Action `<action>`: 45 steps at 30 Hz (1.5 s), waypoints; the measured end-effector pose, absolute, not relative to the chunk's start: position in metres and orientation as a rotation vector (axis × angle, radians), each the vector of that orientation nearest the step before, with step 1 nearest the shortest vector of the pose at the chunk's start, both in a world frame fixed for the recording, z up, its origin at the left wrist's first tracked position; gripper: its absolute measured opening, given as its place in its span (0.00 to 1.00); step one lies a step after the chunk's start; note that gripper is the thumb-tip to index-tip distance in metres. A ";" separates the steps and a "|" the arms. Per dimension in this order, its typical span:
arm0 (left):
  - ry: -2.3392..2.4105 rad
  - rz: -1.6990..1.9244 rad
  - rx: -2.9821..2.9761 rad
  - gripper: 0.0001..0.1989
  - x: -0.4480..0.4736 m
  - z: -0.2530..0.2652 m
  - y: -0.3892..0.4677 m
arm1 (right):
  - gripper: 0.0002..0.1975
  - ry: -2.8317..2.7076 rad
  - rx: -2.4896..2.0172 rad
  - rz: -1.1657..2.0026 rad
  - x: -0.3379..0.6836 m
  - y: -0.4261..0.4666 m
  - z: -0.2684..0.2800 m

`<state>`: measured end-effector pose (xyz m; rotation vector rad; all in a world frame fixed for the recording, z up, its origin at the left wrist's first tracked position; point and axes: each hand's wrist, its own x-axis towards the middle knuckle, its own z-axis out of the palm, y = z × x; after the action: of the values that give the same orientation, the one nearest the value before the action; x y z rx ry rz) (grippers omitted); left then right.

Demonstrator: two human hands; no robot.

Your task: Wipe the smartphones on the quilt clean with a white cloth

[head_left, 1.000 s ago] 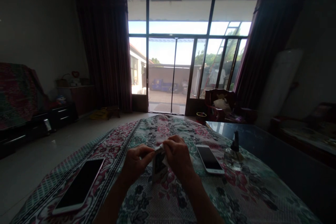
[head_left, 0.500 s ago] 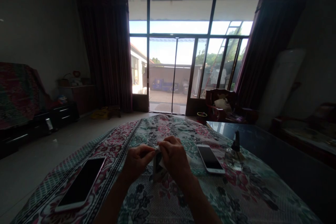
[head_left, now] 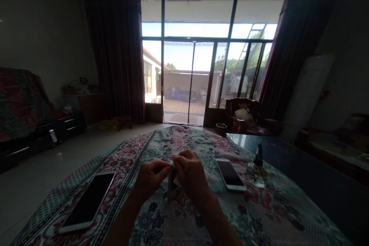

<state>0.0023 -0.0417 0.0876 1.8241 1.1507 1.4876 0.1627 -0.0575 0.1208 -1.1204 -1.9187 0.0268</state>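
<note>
On the floral tablecloth (head_left: pixel 175 226), a pink-edged smartphone (head_left: pixel 88 201) is laid at the left. At centre, a slim upright object (head_left: pixel 172 191), mostly hidden, is pinched near its top by the left hand (head_left: pixel 150 176); white tissue (head_left: pixel 177 180) is gripped there by the right hand (head_left: pixel 190 173). To the right, a white smartphone (head_left: pixel 231 175) and a dark-topped bottle (head_left: pixel 257 173) are placed.

Dim indoors, backlit through bright glass doors (head_left: pixel 178 82); corners dark, edges stretched.
</note>
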 end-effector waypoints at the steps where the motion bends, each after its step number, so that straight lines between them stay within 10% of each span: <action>1: 1.156 1.481 1.826 0.08 0.002 0.088 -0.042 | 0.10 -1.923 -1.115 0.030 0.162 -0.057 0.121; 45: 1.296 1.421 2.231 0.05 0.010 0.099 -0.048 | 0.08 -2.180 -1.027 0.051 0.202 -0.051 0.134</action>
<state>0.0104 -0.0479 0.0993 2.2306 1.2963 1.4205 0.2018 -0.0508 0.1338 -1.0273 -2.1799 0.0505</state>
